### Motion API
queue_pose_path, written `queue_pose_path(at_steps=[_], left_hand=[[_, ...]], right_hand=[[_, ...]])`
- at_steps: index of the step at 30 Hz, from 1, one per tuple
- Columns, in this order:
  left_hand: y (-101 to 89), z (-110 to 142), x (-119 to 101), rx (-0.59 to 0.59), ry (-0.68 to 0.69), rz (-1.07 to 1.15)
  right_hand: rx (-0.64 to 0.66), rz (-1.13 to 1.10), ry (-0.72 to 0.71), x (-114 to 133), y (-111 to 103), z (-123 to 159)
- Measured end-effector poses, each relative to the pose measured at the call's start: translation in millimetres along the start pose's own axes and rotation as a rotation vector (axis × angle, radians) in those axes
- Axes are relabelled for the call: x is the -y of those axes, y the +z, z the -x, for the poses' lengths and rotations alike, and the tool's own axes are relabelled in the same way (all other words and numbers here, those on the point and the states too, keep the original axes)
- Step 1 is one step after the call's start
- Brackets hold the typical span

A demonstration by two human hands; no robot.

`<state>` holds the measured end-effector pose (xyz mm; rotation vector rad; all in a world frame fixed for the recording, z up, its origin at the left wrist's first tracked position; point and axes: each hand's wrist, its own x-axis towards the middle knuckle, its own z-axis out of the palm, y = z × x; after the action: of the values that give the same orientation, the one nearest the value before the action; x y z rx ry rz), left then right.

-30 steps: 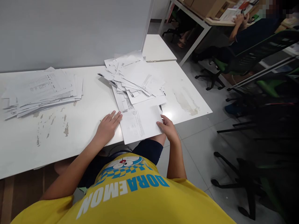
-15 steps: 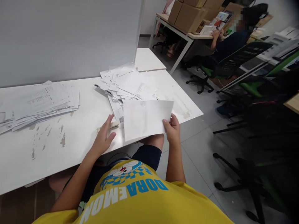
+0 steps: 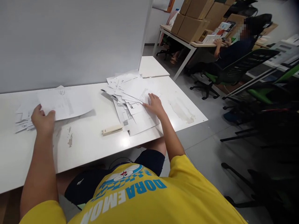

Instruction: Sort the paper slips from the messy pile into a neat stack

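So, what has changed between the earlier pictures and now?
The sheet passed from the right hand to the left hand, which carried it left, over the stack. The freed right hand reached forward onto the loose pile. The small beige object, uncovered half a second ago, and both paper heaps stayed on the table.

Single head view: my camera sits on the wearer's head, looking forward and steeply down over the yellow shirt [image 3: 144, 199] onto the near worktop [image 3: 88, 140]. The grey partition [image 3: 70, 40] closes the front; the office floor opens rightward.
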<state>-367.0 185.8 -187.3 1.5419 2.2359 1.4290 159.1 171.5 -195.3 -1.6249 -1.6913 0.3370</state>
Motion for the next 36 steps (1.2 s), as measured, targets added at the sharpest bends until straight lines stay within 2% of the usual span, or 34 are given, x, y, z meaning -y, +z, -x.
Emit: queue_pose_path(at_steps=[2, 4, 7, 9, 11, 13, 16, 18, 20, 24, 27, 31, 36], left_hand=[[-10.0, -11.1, 17.9, -0.072, -0.100, -0.166], [-18.3, -5.6, 23.8, -0.133, -0.149, -0.238], [-23.3, 11.7, 19.1, -0.195, -0.080, -0.234], [-21.9, 18.5, 13.8, -0.188, 0.003, -0.240], [-18.7, 19.7, 10.2, -0.109, 0.087, -0.280], [-15.7, 17.2, 8.8, 0.025, 0.156, -0.349], [-13.6, 11.5, 9.7, 0.207, 0.196, -0.457], [-13.4, 9.0, 10.8, 0.275, 0.199, -0.488], [-13.7, 9.0, 11.1, 0.288, 0.214, -0.504], [-15.0, 14.8, 10.2, 0.157, 0.258, -0.465], [-13.8, 17.5, 12.6, 0.046, 0.286, -0.381], [-4.5, 10.3, 25.2, 0.021, 0.251, -0.322], [7.8, -2.4, 44.3, -0.058, 0.283, -0.260]], right_hand=[[0.011, 0.067, 0.032, -14.9, 5.5, -4.6], [-0.059, 0.084, 0.055, -21.4, 11.9, 1.9], [-0.180, 0.059, 0.065, -23.3, 17.1, 15.8], [-0.224, 0.015, 0.085, -24.7, 16.2, 20.7], [-0.249, -0.025, 0.115, -27.4, 13.6, 21.7], [-0.264, -0.049, 0.133, -30.3, 11.2, 21.0], [-0.272, -0.073, 0.138, -31.3, 9.8, 20.3], [-0.261, -0.125, 0.134, -29.2, 10.0, 20.7], [-0.247, -0.205, 0.133, -26.3, 9.9, 21.4], [-0.232, -0.332, 0.135, -24.0, 8.0, 22.0], [-0.269, -0.320, 0.139, -26.8, 7.6, 21.5], [-0.300, -0.248, 0.132, -31.9, 10.8, 19.9], [-0.222, -0.206, 0.071, -34.6, 16.4, 16.7]])
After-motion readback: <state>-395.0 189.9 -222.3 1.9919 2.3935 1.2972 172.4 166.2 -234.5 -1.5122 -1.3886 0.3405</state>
